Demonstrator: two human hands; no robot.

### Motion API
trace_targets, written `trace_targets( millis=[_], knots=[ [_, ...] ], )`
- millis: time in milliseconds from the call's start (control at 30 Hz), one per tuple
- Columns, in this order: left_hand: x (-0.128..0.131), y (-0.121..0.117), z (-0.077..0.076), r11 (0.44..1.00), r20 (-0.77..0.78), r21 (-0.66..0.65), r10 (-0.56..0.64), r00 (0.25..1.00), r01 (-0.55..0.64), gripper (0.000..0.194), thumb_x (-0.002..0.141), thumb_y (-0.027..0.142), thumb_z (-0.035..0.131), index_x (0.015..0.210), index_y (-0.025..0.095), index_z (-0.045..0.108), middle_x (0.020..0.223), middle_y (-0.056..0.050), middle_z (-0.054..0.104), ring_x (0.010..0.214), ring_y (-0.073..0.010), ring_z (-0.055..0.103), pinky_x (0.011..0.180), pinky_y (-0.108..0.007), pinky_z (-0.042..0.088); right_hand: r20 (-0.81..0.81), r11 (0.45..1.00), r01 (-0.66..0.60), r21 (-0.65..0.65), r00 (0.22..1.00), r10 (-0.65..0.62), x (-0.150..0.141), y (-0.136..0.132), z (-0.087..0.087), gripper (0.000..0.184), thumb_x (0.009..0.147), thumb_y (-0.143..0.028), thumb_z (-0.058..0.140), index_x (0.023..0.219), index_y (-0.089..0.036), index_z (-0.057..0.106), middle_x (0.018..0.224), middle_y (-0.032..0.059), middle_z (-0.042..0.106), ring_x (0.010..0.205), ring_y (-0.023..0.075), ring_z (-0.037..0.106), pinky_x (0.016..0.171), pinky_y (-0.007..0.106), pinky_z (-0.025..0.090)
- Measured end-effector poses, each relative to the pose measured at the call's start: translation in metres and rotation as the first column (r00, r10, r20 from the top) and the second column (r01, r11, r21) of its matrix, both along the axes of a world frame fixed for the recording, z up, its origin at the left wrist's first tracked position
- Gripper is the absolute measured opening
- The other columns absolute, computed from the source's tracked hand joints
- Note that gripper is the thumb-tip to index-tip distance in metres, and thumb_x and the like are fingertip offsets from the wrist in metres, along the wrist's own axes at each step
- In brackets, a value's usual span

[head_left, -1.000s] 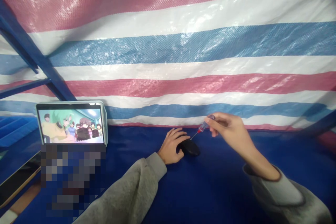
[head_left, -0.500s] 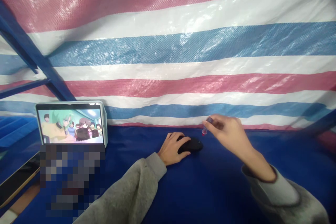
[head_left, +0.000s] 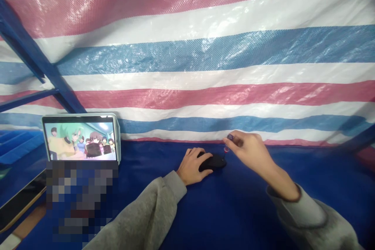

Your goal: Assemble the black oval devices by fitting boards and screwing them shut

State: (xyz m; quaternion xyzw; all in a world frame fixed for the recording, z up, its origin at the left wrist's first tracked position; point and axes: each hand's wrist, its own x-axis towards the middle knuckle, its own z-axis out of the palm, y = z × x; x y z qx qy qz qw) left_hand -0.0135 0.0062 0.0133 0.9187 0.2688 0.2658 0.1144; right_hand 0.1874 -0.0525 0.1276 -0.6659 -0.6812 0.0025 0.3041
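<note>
We've got the L hand (head_left: 193, 166) cupped on the black mouse (head_left: 213, 162), prob to pin it on the blue tabletop (head_left: 249, 215); R hand (head_left: 247, 151) pinches a small screwdriver (head_left: 229, 139) by the handle, tip angled down at the mouse's edge, likely for fine control.

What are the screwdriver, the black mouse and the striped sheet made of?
The small screwdriver: probably translucent plastic handle, light showing through; shaft probably metal, too thin to tell. The mouse: matte black plastic, by its dull sheen. The striped sheet: woven plastic tarp, by its visible weave and glossy creases.
</note>
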Motion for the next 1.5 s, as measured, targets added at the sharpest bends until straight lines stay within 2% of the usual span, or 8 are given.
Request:
trace_targets(
  millis=[267,500,700,833,1067,1300,1367,1500],
  knots=[
    [-0.001,0.002,-0.006,0.996,0.03,0.076,-0.051,0.998,0.048,0.049,0.085,0.043,0.064,0.129,0.024,0.055,0.129,-0.011,0.057,0.121,-0.0286,0.052,0.102,-0.048,0.039,0.199,0.993,0.054,-0.102,0.979,-0.033,0.003,0.004,-0.007,0.028,0.086,-0.033,0.045,0.064,-0.021,0.057,0.062,0.0036,0.067,0.06,0.0192,0.061,0.055,0.027,0.032],
    [-0.001,0.002,-0.011,0.986,0.066,0.117,-0.123,0.99,0.115,0.048,0.089,0.038,0.059,0.132,0.02,0.051,0.135,-0.012,0.054,0.128,-0.0267,0.048,0.107,-0.048,0.04,0.318,0.98,0.101,-0.169,0.947,-0.043,-0.001,0.004,-0.008,0.034,0.096,-0.038,0.031,0.094,-0.022,0.061,0.065,0.005,0.069,0.059,0.0217,0.063,0.052,0.028,0.028],
    [-0.002,0.002,-0.011,0.99,0.129,0.109,-0.101,0.987,0.087,0.046,0.084,0.041,0.065,0.125,0.021,0.059,0.125,-0.011,0.062,0.115,-0.0278,0.058,0.1,-0.048,0.047,0.261,0.982,-0.087,-0.167,0.957,0.129,0.001,-0.001,-0.006,0.022,0.086,-0.016,0.037,0.095,-0.021,0.057,0.09,0.0052,0.069,0.073,0.0179,0.064,0.062,0.027,0.036],
    [-0.003,0.002,-0.01,0.991,0.144,0.106,-0.091,0.985,0.076,0.045,0.081,0.041,0.068,0.122,0.022,0.061,0.123,-0.01,0.063,0.112,-0.0274,0.06,0.098,-0.047,0.049,0.222,0.966,-0.186,-0.178,0.949,0.224,0.0,-0.001,-0.007,0.028,0.094,-0.024,0.03,0.101,-0.021,0.058,0.082,0.0043,0.069,0.069,0.0179,0.064,0.062,0.027,0.037],
    [-0.004,0.004,-0.012,0.992,0.12,0.102,-0.084,0.989,0.072,0.046,0.084,0.044,0.065,0.123,0.02,0.061,0.124,-0.01,0.062,0.116,-0.0264,0.059,0.102,-0.043,0.047,0.349,0.987,0.052,-0.149,0.937,0.003,0.005,0.004,-0.007,0.039,0.096,-0.044,0.03,0.085,-0.022,0.06,0.064,0.0047,0.067,0.06,0.0219,0.064,0.054,0.029,0.031],
    [-0.004,0.004,-0.013,0.99,0.124,0.128,-0.08,0.989,0.065,0.046,0.086,0.046,0.062,0.124,0.021,0.06,0.124,-0.01,0.062,0.115,-0.0263,0.059,0.101,-0.044,0.048,0.334,0.967,-0.225,-0.121,0.908,0.253,-0.013,-0.004,-0.011,0.032,0.092,-0.02,0.033,0.113,-0.019,0.058,0.106,0.0082,0.069,0.08,0.0192,0.067,0.064,0.028,0.04],
    [-0.003,0.004,-0.013,0.989,0.118,0.131,-0.081,0.99,0.065,0.046,0.086,0.046,0.061,0.124,0.021,0.06,0.124,-0.01,0.062,0.115,-0.0259,0.059,0.1,-0.043,0.049,0.371,0.977,-0.182,-0.112,0.904,0.21,-0.012,-0.002,-0.013,0.032,0.095,-0.023,0.032,0.109,-0.019,0.06,0.096,0.0074,0.071,0.074,0.0194,0.067,0.059,0.028,0.037],
    [-0.003,0.004,-0.014,0.989,0.099,0.136,-0.072,0.993,0.058,0.046,0.087,0.049,0.058,0.124,0.021,0.06,0.125,-0.009,0.062,0.115,-0.025,0.059,0.101,-0.042,0.048,0.413,0.993,0.065,-0.094,0.911,-0.02,0.001,0.006,-0.017,0.032,0.097,-0.033,0.032,0.095,-0.02,0.062,0.067,0.0041,0.069,0.06,0.0205,0.065,0.052,0.027,0.03]
  ],
)
